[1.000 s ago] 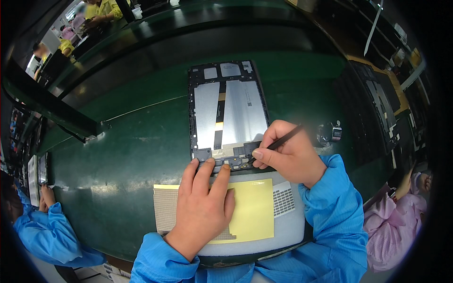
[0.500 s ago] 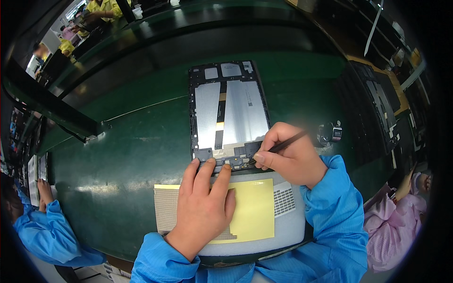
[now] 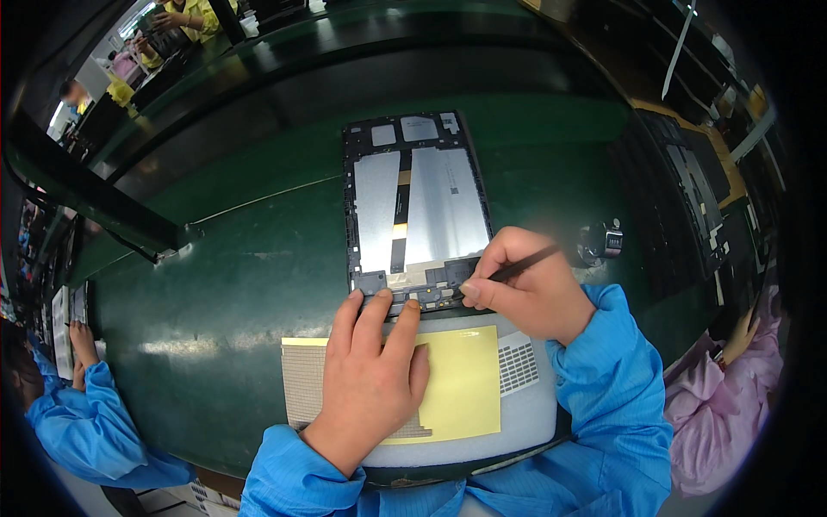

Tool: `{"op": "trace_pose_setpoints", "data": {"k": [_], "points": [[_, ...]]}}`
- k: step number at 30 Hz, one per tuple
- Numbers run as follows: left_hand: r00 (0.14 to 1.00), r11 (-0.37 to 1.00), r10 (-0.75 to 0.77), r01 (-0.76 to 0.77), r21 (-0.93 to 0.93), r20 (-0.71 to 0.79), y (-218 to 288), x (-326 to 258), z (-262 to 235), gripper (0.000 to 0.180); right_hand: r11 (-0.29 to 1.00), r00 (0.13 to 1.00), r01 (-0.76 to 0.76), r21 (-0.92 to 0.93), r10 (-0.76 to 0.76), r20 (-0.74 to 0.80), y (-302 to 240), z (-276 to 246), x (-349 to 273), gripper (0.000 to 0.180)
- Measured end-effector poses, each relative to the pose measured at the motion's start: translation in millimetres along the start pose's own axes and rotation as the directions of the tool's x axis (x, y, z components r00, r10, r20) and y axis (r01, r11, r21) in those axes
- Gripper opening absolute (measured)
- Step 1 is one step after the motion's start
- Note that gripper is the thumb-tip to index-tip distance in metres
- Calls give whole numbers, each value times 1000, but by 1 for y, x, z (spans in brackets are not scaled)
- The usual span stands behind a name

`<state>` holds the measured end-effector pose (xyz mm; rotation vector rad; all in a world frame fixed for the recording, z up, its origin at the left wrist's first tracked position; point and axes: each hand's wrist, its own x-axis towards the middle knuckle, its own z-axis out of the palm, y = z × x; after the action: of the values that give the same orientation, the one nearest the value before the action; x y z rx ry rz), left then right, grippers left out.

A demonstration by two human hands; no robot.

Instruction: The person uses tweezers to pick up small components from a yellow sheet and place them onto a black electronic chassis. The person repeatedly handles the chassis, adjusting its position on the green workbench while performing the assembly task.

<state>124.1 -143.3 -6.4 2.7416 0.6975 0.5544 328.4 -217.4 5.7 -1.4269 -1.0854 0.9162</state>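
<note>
A flat tablet chassis (image 3: 426, 207) lies in front of me, black-edged, with a silver metal back and a dark ribbon cable (image 3: 401, 211) along it. My left hand (image 3: 370, 375) is spread out, its fingertips resting on the near edge of the chassis. Between the thumb and fingers of my right hand (image 3: 534, 289) is a slim dark pair of tweezers (image 3: 524, 264). Their tips point down at the small parts in the near right corner of the chassis; my fingers partly hide them. Under my left hand is a yellow sheet (image 3: 465, 379) bearing rows of small greyish stickers.
A pale foam pad (image 3: 525, 422) carries the yellow sheet and a white label sheet (image 3: 519, 366). Right of the chassis sits a small tally counter (image 3: 612, 239). Stacked dark panels (image 3: 668, 198) stand farther right. Co-workers in blue (image 3: 95, 422) and pink (image 3: 724, 405) sleeves flank me.
The chassis has shifted very slightly left. My right hand and the tweezers have moved a little at the near right corner. My left hand stays in place.
</note>
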Motion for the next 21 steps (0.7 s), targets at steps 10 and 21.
{"op": "trace_pose_setpoints", "data": {"k": [10,21], "points": [[1000,1000,-3,3,-4,-5,-2,0,1,46,868,913,406,-286,-397,91,3,2,-8,17],[1000,1000,-6,6,-3,1,-1,0,0,47,987,988,152,-56,-150,25,1,1,-11,12]]}}
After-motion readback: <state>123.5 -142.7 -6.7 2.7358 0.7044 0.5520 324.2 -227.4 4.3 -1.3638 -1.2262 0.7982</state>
